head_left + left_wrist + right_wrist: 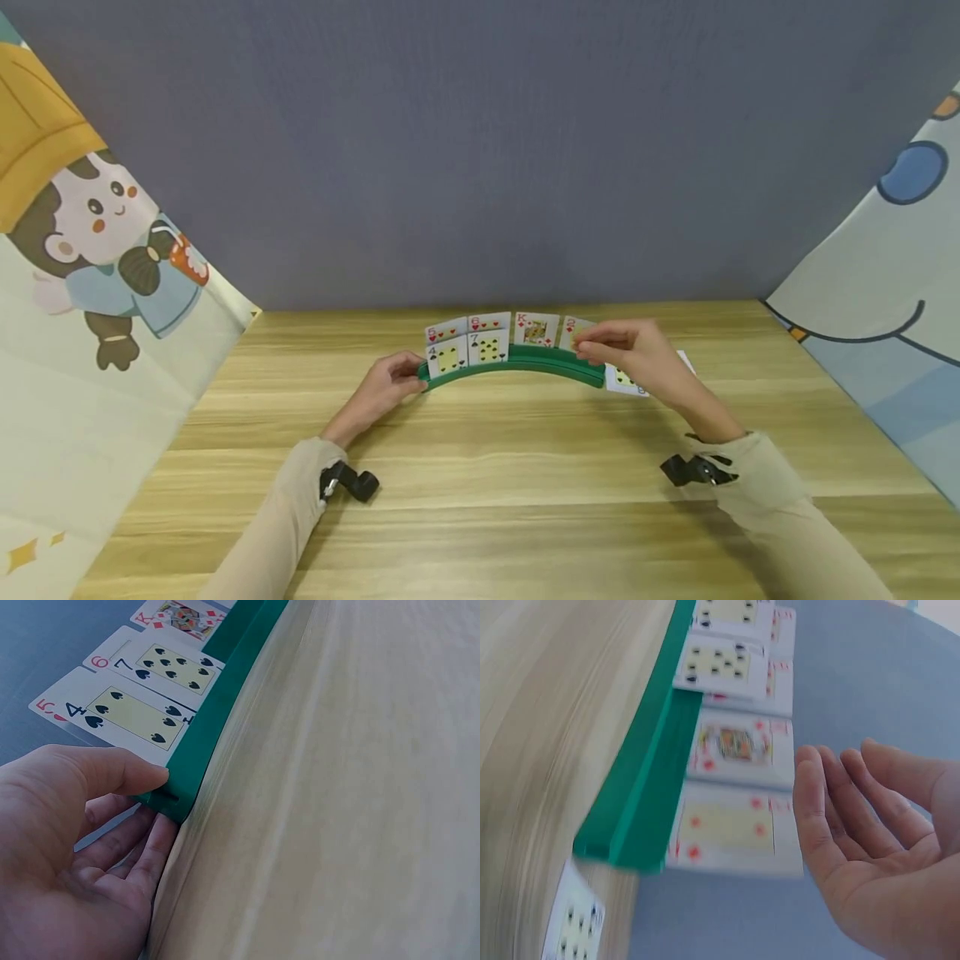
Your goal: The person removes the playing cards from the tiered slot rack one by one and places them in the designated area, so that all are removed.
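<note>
A curved green card holder [555, 360] stands on the table with two rows of slots. My left hand [390, 385] holds its left end, thumb [154, 776] on the front and fingers behind and below. Front-row cards are the four of spades [447, 358] and seven of spades [488, 348]. Behind them show the five of hearts [446, 330] and six of hearts [489, 322]. Farther right stand the king of diamonds [536, 331] and two of diamonds [731, 829]. My right hand [877, 825] hovers beside the two's top edge, fingers loosely bent, thumb apart, holding nothing.
A spade card [576, 926] lies on the wooden table [480, 500] off the holder's right end, partly under my right hand in the head view. A grey panel [480, 167] rises behind, with printed cartoon panels [112, 250] at the sides.
</note>
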